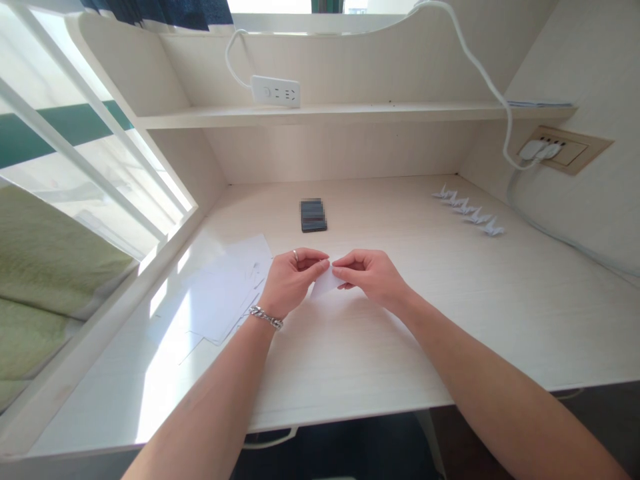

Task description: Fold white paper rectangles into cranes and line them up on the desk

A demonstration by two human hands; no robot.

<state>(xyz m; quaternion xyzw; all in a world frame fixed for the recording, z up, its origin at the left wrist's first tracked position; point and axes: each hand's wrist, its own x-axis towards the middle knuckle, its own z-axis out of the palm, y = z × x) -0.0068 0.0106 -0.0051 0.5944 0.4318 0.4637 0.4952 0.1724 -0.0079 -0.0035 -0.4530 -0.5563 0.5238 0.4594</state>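
Note:
A small white piece of paper [325, 284] is held just above the desk, its lower part hanging between my hands. My left hand [294, 277], with a ring and a chain bracelet, pinches its upper left edge between thumb and fingers. From the other side my right hand [373, 275] pinches the upper right edge, the thumbs of both hands close together. The fingers cover part of the paper, so its exact fold cannot be made out. Several white folded paper cranes [470, 211] stand in a slanting row at the back right of the desk.
Loose white paper sheets [220, 287] lie left of my left hand, partly in sunlight. Beyond my hands is a dark, blurred flat object [313, 215]. A power strip [275, 91] rests on the shelf [350, 115]. A white cable [477, 63] runs to the wall socket [575, 152].

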